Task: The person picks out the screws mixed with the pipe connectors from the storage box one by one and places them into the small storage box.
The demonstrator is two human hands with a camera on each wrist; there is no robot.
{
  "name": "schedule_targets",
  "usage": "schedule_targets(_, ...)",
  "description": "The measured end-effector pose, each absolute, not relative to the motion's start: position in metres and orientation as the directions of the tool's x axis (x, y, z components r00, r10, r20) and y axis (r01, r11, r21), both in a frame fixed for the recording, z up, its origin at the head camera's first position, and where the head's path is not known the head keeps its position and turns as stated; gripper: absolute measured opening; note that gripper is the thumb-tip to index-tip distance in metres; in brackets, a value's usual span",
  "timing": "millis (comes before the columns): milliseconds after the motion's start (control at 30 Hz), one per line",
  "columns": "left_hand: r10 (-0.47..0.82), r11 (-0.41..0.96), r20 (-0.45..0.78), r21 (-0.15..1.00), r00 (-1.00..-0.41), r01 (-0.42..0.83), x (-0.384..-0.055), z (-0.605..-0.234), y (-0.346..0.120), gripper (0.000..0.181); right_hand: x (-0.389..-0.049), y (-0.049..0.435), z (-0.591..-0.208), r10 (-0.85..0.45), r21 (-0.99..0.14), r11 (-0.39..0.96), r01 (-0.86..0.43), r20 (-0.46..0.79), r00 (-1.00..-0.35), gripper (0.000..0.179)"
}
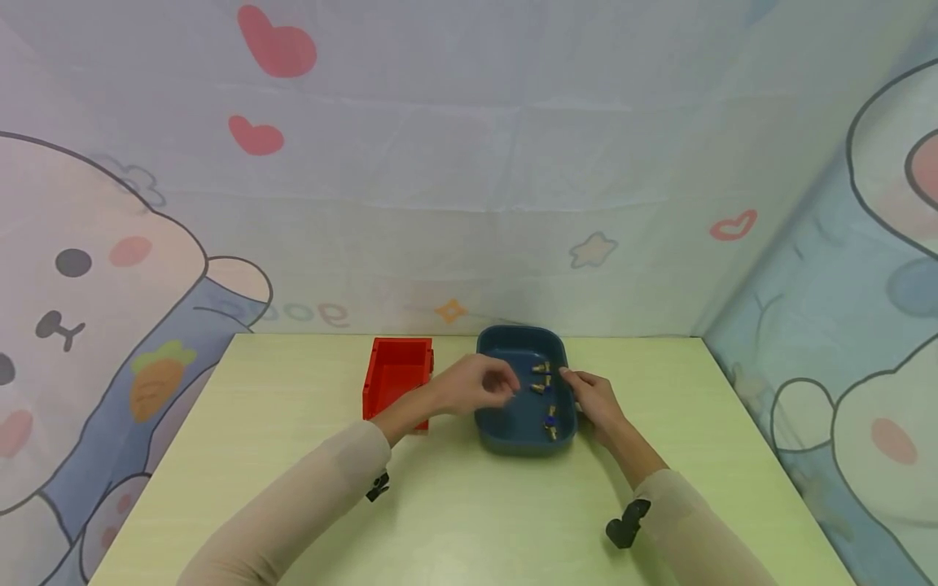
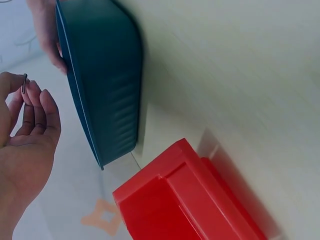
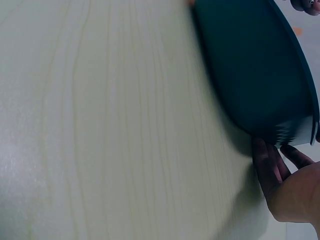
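Note:
Above the left part of a dark blue plastic tray (image 1: 516, 448), my left hand (image 1: 469, 386) pinches a thin grey metal piece (image 2: 24, 83) like a small screw between thumb and finger. My right hand (image 1: 595, 400) holds the tray's right side, its thumb at the rim and its fingers (image 3: 267, 165) low against the outer wall. Several small brass-coloured pieces (image 1: 538, 388) lie inside the tray along its right half. One spot among the nearer ones looks blue. How these pieces are shaped is too small to tell.
A red open plastic bin (image 1: 369, 381) stands left of the tray, partly behind my left forearm. Both containers rest on a pale wood-grain table (image 1: 293, 407). Behind the table hangs a printed cloth (image 1: 469, 203), which also covers the sides.

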State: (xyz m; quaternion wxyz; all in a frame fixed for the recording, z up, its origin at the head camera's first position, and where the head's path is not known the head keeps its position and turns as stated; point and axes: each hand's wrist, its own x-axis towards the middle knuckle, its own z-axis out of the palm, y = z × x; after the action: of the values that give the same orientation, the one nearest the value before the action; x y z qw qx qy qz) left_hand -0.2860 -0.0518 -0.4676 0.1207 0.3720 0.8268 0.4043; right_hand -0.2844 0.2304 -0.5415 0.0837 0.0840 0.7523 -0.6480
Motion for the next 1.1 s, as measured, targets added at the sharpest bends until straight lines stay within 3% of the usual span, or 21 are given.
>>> schedule_targets(1100, 0.655, 0.436, 0.067, 0.78, -0.752, 0.449, -0.29, -0.455, -0.09, 0.016, -0.286, 0.23, -0.544, 0.016, -0.96, 0.148, 0.239, -0.239, -0.971, 0.064)
